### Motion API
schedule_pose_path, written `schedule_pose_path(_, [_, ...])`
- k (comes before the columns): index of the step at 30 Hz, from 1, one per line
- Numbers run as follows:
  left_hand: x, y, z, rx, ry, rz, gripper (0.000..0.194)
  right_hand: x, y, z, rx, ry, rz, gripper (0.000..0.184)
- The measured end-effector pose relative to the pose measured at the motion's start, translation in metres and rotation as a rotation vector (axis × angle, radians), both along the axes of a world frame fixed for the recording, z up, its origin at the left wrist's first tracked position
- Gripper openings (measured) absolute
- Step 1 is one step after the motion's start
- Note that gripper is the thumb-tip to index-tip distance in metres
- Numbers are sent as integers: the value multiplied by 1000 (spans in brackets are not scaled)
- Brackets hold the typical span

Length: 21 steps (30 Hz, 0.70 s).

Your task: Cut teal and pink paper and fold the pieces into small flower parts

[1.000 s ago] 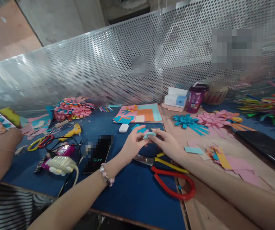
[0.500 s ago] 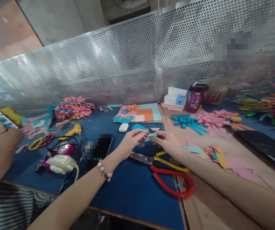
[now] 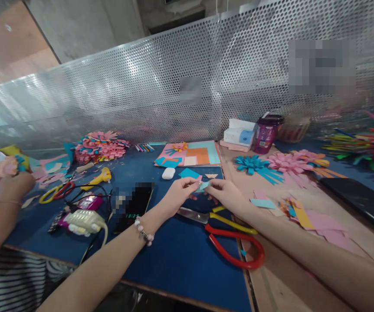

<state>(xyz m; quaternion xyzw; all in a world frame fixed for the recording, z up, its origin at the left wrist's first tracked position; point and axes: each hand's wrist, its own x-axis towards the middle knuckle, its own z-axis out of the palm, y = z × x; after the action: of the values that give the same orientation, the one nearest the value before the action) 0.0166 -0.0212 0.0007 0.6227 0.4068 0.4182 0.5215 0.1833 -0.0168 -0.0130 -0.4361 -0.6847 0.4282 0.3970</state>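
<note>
Remotely, I'm observing the bare left hand [image 3: 181, 192] and bare right hand [image 3: 228, 193] pinching a small flat pale-blue paper piece [image 3: 203, 186], probably light, crease-prone, best gripped by edges.

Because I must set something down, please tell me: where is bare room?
Bare blue tabletop lies between the left forearm and scissors; bare brown surface, between the scissors and right forearm. Crowded: left, around the phone and yellow tool; farther right, around paper flowers and loose paper.

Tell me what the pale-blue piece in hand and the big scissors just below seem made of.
Pale-blue piece: probably matte paper, thin and flat-coloured. Big scissors: blades look like metal, grey with a shine; red and yellow handles perhaps smooth plastic.
</note>
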Motion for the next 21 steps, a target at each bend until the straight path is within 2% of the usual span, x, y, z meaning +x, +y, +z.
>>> schedule_pose_path(6, [-1,2,-3,-15,-40,30,30,-2,-2,0,9,12,-7,24])
schedule_pose_path(12, [-1,4,-2,-102,-140,-11,31,-2,-6,6,-1,29,6,26])
schedule_pose_path(16, [-2,4,-2,-127,-149,-58,33,0,-3,4,8,47,13,23])
schedule_pose_path(21, [-3,3,-4,-115,-149,-48,32,0,0,2,14,43,16,18])
